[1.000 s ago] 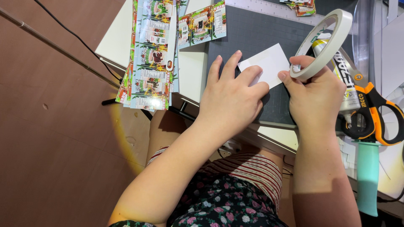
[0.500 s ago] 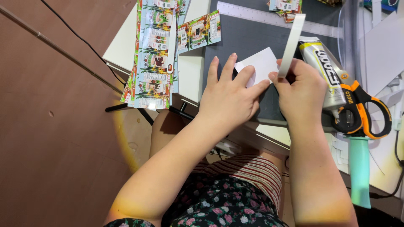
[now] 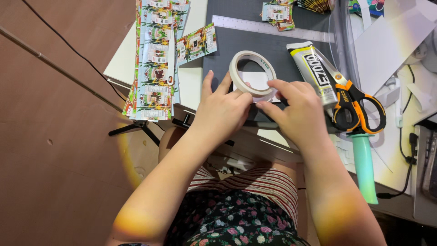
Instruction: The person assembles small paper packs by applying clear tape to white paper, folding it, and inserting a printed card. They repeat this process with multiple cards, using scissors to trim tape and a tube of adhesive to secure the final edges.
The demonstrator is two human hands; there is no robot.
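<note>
A white tape roll point(image 3: 236, 67) lies flat on a small white card point(image 3: 256, 81) on the dark cutting mat point(image 3: 273, 43). My left hand point(image 3: 223, 109) rests on the mat with its fingers against the roll's near left edge. My right hand point(image 3: 298, 111) pinches the roll's near rim between thumb and fingers. The card shows only through the ring and just beside it.
A long strip of colourful printed labels point(image 3: 154, 59) hangs over the table's left edge, with a shorter strip point(image 3: 196, 42) beside it. A metal ruler point(image 3: 273, 28), a glue tube point(image 3: 314, 73), orange-handled scissors point(image 3: 357, 102) and a teal-handled tool point(image 3: 364, 166) lie to the right.
My right hand held the tape roll upright above the card; now the roll lies flat on the card, and both hands have come down to its near edge.
</note>
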